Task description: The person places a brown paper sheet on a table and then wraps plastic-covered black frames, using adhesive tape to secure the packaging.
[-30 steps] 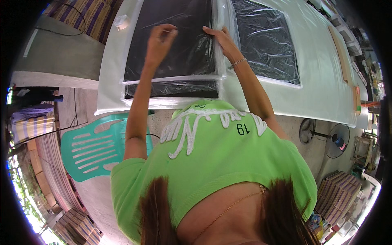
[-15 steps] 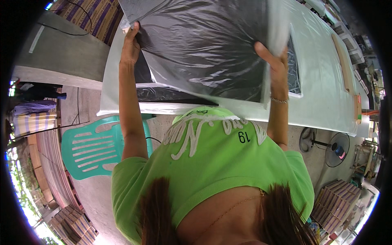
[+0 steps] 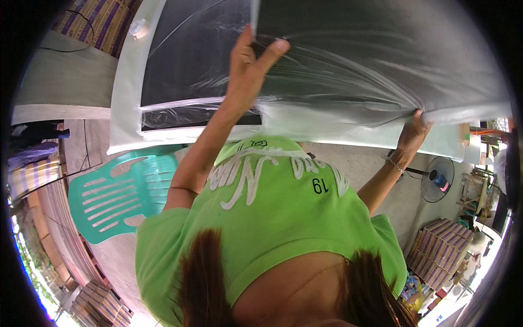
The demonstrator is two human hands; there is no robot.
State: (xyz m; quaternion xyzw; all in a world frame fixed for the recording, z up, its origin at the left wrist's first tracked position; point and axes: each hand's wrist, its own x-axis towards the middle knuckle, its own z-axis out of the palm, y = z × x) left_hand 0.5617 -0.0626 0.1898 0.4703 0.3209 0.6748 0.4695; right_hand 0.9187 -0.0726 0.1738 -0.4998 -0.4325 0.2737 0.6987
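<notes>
A large dark sheet covered in clear plastic (image 3: 348,65) is raised at a slant over the right part of the white table. Its film is creased in lines running between my two hands. My left hand (image 3: 244,73) is at its left edge, thumb over the front and the other fingers partly hidden behind. Low on the right side, my right hand (image 3: 415,131) grips the lower edge with the thumb in front; its fingers are mostly hidden. Flat on the table to the left lies another dark, plastic-covered piece (image 3: 188,60), partly covered by the raised sheet.
The white table (image 3: 126,103) has a roll of clear tape (image 3: 139,28) near its far left edge. A green plastic chair (image 3: 117,191) stands at the left, by a grey ledge (image 3: 65,82). A fan (image 3: 437,180) and a striped box (image 3: 441,253) are at the right.
Both hands have moved right, carrying the plastic-covered sheet with them. The flat piece and the tape roll on the left are now uncovered.
</notes>
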